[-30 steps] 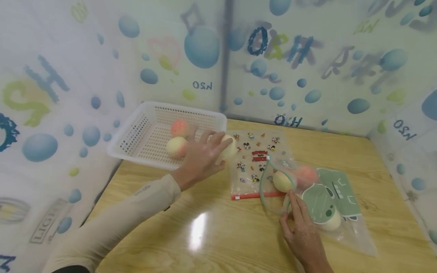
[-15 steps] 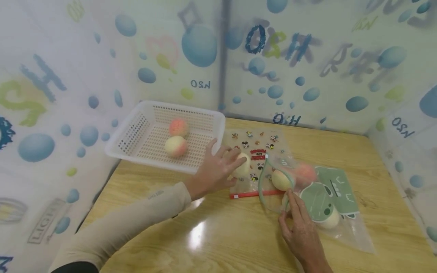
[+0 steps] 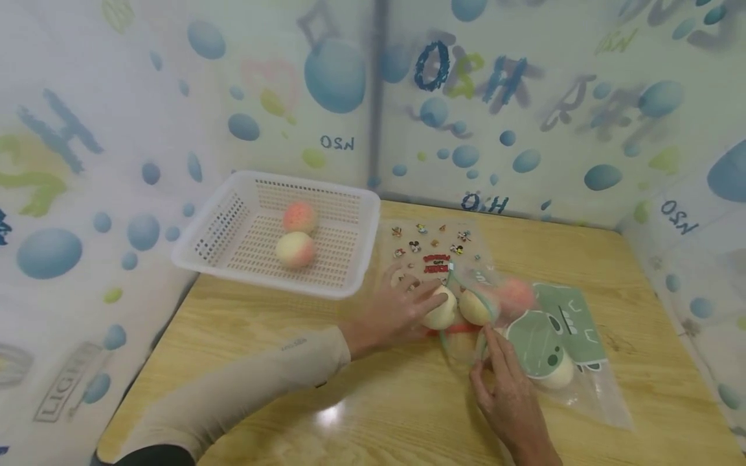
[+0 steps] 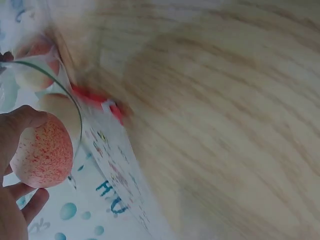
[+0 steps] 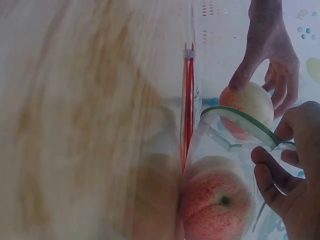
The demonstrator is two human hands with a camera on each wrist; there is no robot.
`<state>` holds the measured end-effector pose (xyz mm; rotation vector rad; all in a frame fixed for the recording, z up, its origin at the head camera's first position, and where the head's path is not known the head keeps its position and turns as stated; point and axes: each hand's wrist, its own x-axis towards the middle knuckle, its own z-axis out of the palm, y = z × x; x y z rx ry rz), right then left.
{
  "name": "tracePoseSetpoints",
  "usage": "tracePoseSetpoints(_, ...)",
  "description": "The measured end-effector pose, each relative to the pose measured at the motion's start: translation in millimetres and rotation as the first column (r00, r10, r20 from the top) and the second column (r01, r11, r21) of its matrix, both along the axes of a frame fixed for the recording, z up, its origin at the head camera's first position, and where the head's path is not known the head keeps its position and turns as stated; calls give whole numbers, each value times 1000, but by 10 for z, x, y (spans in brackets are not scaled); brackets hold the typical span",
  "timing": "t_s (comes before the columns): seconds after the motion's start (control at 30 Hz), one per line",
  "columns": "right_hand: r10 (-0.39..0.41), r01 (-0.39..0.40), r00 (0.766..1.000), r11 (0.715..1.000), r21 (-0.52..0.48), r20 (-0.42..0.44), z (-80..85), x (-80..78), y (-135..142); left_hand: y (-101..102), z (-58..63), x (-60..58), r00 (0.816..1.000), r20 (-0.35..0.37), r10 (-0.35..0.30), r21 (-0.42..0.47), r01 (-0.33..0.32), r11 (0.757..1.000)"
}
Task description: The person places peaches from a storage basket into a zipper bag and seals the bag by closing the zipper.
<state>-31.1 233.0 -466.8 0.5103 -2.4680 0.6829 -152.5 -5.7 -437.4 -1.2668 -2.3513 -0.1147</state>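
My left hand (image 3: 396,310) grips a pale peach (image 3: 440,309) with a red-speckled side (image 4: 46,152), held at the mouth of a clear zip bag. That bag (image 3: 600,388) has a green frog-like print and a green zip edge (image 5: 245,120), which stands parted in a loop. With thumb and fingers my right hand (image 3: 509,388) pinches the zip edge. Inside the bag lie a yellowish peach (image 3: 474,307), a red peach (image 3: 515,296) and a pale one (image 3: 559,372) partly behind the print. In the right wrist view a red-speckled peach (image 5: 215,205) shows through the plastic.
A white plastic basket (image 3: 350,285) stands at the back left, holding a red peach (image 3: 300,217) and a pale-and-pink peach (image 3: 295,250). A second clear bag (image 3: 437,243) with cartoon prints and a red zip lies flat, partly under the green-edged bag. Printed curtains rise behind the wooden table (image 3: 396,414).
My left hand has carried the peach from the basket's right edge rightward to the bag's mouth. The right hand keeps its pinch on the zip edge. The view has shifted slightly.
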Motion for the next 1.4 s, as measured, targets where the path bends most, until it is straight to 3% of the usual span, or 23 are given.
tracePoseSetpoints(0.33, 16, -15, 1000, 1000, -18, 15, -1, 14, -30, 301, -154, 135, 989, 127, -80, -87, 92, 992)
tracePoseSetpoints(0.5, 16, -16, 1000, 1000, -14, 25, 10, 10, -53, 342, -236, 169, 967, 199, -158, 9, 160, 987)
tracePoseSetpoints(0.57, 16, -15, 999, 1000, -18, 30, 12, 10, -61, 343, -259, 172, 963, 216, -163, 46, 157, 987)
tracePoseSetpoints(0.63, 19, -18, 999, 1000, -22, 33, 13, 9, -68, 339, -285, 165, 970, 206, -127, 50, 119, 992)
tracePoseSetpoints(0.8, 28, -27, 999, 999, -23, 36, 12, 9, -81, 319, -272, 156, 980, 195, -49, -6, 51, 999)
tracePoseSetpoints(1.07, 38, -37, 998, 999, -19, 46, 8, 16, -105, 357, -276, 201, 952, 284, -113, 31, 109, 994)
tracePoseSetpoints(1.4, 104, -102, 994, 993, -55, 35, 21, 21, -120, 403, -309, 180, 940, 290, -179, 132, 146, 980)
